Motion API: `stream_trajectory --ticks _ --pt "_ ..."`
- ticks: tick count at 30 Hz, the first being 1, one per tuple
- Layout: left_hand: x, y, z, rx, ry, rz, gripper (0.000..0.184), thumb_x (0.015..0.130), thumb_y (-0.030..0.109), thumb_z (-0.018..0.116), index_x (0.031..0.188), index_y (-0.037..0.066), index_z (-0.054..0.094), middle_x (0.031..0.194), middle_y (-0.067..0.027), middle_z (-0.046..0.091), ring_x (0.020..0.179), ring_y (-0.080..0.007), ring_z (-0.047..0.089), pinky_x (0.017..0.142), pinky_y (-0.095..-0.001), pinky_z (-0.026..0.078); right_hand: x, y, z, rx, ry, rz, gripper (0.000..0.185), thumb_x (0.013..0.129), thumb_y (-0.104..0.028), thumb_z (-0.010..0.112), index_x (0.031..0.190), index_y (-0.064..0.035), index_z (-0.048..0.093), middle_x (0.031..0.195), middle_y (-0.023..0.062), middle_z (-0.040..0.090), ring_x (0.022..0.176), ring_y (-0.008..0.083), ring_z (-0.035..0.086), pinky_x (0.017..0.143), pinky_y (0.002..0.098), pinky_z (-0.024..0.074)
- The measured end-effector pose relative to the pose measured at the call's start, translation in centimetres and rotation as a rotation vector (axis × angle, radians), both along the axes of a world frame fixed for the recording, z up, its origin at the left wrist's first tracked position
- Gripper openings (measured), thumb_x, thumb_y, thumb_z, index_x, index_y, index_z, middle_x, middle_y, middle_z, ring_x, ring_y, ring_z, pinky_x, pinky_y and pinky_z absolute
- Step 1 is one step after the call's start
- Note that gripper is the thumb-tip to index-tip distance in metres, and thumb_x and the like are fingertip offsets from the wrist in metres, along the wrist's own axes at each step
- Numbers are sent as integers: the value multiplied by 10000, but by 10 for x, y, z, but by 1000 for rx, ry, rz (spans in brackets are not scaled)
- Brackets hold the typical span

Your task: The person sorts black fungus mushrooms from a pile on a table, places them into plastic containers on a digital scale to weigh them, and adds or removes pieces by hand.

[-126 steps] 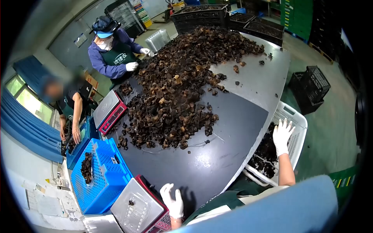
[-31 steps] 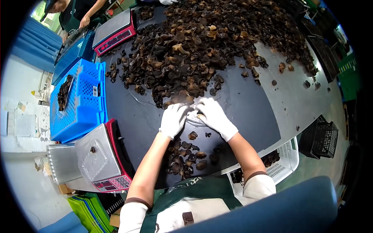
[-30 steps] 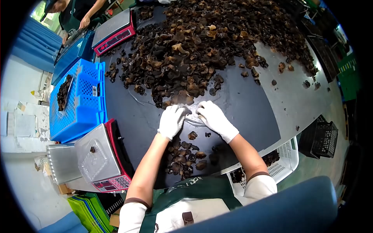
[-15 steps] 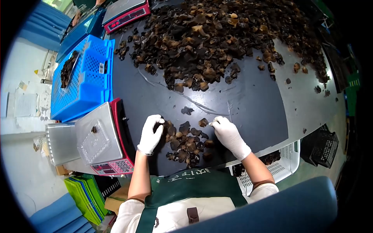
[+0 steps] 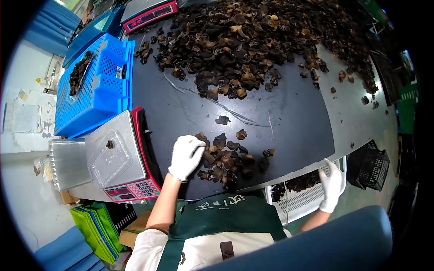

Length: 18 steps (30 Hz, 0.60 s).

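Note:
My left hand (image 5: pixel 186 157), in a white glove, is at the left edge of a small pile of dark brown wood ear mushrooms (image 5: pixel 226 161). Its fingers are curled together at a wood ear mushroom (image 5: pixel 202 137) on the pile's upper left side. My right hand (image 5: pixel 333 184), also gloved, hangs past the table edge above a white perforated basket (image 5: pixel 300 202). Its thumb and fingers are apart, with nothing visible between them. Dark wood ears (image 5: pixel 304 181) lie in that basket. Two loose pieces sit just beyond the small pile.
A large heap of wood ears (image 5: pixel 235 49) covers the far table. To my left stand a red scale (image 5: pixel 115 156) with a clear tray on it, and a blue crate (image 5: pixel 106 86). Another red scale (image 5: pixel 149 17) is behind. A black basket (image 5: pixel 373 167) stands at the right.
My right hand has moved right and toward me, from the small pile to over the white basket, and its fingers have opened. My left hand has shifted slightly right, against the pile.

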<state>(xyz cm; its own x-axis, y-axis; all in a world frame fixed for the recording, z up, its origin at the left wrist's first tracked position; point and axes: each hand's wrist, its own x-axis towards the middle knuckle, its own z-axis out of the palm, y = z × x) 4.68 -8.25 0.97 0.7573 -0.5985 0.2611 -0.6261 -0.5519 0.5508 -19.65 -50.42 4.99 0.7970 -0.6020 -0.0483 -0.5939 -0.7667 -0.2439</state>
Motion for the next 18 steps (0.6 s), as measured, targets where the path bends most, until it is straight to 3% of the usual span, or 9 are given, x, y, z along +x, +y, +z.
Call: stream_trajectory --ticks 3,5,9,13,15,17,18 --pt "-9 -27 -2 110 -19 -202 214 763 173 734 963 115 689 915 -66 610 900 -270 571 813 -395 450 47 63 11 262 -123 195 351 798 -124 699 1138 -40 682 1091 151 689 1054 309 636 946 383 486" --pt "-16 -41 -5 222 -95 -192 245 742 178 740 975 126 685 934 -52 579 905 -258 554 805 -388 439 66 91 3 377 -183 308 321 804 -160 700 1104 -46 680 1038 132 689 985 323 630 904 408 482" --pt "-19 -37 -11 297 -147 -213 211 710 146 747 894 130 645 932 -47 552 904 -247 545 784 -369 430 75 108 -3 412 -253 382 314 818 -141 695 1113 -38 671 1056 124 679 989 320 611 901 406 470" --pt "-14 -16 -12 7 -26 -118 89 792 126 683 843 88 619 873 -88 576 816 -298 555 738 -403 457 68 98 -5 302 -215 308 301 811 -75 689 1110 -34 678 1048 127 684 1003 310 625 918 388 480" --pt "-15 -12 -3 49 152 -27 103 822 138 683 874 69 628 883 -98 604 873 -302 578 787 -391 477 65 99 -8 300 -240 301 298 813 -77 686 1107 -31 678 1045 125 685 999 311 624 915 387 481" --pt "-15 -17 0 103 70 -133 192 794 140 710 960 79 636 940 -101 593 896 -294 579 792 -389 480 65 102 -15 343 -259 351 299 812 -76 684 1107 -29 676 1047 127 687 996 312 626 917 388 480" --pt "-19 -20 0 179 33 -144 324 753 145 744 1053 96 635 1001 -100 579 909 -291 578 790 -393 480 66 105 -17 379 -256 366 296 811 -79 683 1101 -25 673 1053 132 689 996 318 629 917 390 478"
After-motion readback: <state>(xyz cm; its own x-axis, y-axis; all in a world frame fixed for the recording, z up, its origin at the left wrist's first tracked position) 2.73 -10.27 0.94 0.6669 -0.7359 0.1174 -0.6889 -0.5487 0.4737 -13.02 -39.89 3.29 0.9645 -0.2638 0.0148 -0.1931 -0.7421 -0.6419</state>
